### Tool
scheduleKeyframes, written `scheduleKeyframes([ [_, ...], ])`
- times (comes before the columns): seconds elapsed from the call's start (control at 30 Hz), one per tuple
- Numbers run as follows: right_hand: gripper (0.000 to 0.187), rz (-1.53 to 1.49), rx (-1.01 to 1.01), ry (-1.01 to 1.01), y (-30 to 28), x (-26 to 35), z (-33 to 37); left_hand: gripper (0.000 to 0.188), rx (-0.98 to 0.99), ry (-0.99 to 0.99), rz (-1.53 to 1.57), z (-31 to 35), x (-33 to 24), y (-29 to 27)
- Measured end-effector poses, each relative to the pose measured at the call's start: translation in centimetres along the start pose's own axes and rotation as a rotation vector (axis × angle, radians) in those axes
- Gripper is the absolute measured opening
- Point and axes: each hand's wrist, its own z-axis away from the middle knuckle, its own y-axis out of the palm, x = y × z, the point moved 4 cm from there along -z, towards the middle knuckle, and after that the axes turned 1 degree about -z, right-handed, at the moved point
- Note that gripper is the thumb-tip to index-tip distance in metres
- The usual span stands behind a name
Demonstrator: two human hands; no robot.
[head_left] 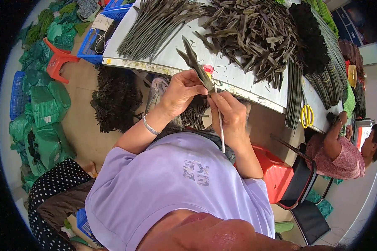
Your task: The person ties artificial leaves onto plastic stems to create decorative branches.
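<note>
In front of my chest, my left hand [184,90] pinches the base of some long dark artificial leaves [193,62], whose tips point up and away. Close against it, my right hand [229,112] is closed round a thin pale stem [221,129] that hangs below the fingers. The fingertips of both hands nearly meet where leaves and stem come together; the exact join is hidden. Just beyond them, at the table's near edge, sits a small pink-and-yellow round item [208,69], partly covered by the leaves.
The white table [184,58] carries a heap of dark leaves [255,33], bundles of dark stems [155,29] and yellow-handled scissors [307,116]. A red stool [58,60] and green bags [50,104] stand left. Another person [335,154] sits right, by a black chair [299,180].
</note>
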Motion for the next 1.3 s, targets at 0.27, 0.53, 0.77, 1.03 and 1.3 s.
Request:
scheduleKeyframes([
  [0.27, 0.017, 0.130, 0.028, -0.027, 1.4, -1.0, 0.3, 0.018, -0.136, -0.100, -0.086, 0.8, 0.4, -0.9],
  [0.53, 0.017, 0.094, 0.044, -0.023, 2.1, -1.5, -0.3, 0.012, -0.115, -0.093, -0.103, 0.7, 0.2, -0.8],
  [0.77, 0.013, -0.231, 0.033, 0.330, 1.6, -3.4, -1.1, 0.009, -0.082, -0.037, -0.082, 0.8, -0.3, -2.5],
  [1.03, 0.044, -0.486, 0.013, 0.680, 3.4, -9.3, -1.1, 0.014, -0.123, -0.038, -0.053, 0.6, -0.6, -3.8],
  [1.3, 0.041, -0.804, -0.099, 0.456, -0.5, -3.3, -0.5, 0.017, -0.038, -0.033, 0.050, 0.9, -1.0, -2.7],
])
